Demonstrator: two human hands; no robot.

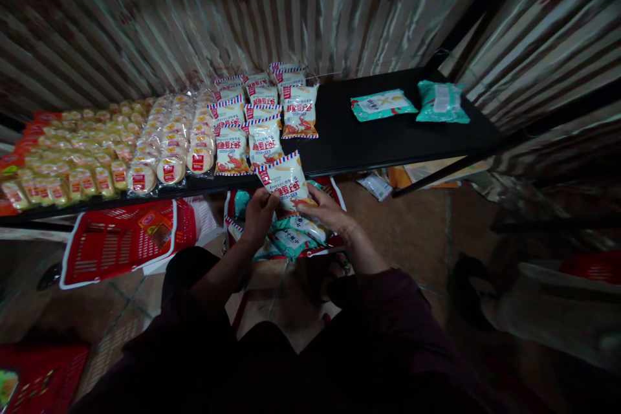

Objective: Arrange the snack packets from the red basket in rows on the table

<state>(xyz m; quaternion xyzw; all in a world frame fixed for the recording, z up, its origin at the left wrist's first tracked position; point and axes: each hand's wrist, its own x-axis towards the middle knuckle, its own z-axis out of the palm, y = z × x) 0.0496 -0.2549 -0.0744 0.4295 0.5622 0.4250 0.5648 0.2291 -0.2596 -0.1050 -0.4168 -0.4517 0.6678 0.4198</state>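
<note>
Between my two hands is a white and orange snack bag (286, 180) with a striped top edge, held above a red basket (334, 197). My left hand (259, 215) pinches its lower left side, and my right hand (326, 208) grips the lower right side. Inside the basket lie several teal snack bags (292, 239), partly hidden by my hands. Matching white and orange bags (231, 152) stand in rows on the black shelf (339, 142) just beyond. Farther right on that shelf lie a flat teal bag (383, 105) and a puffier teal bag (441, 102).
Round crackers in clear wrappers (169, 142) and small yellow packs (72, 168) fill the shelf's left part. A red basket (121, 239) sits on the floor at left, another (48, 375) at lower left. Striped curtain (194, 13) hangs behind. A small packet (375, 185) lies below the shelf.
</note>
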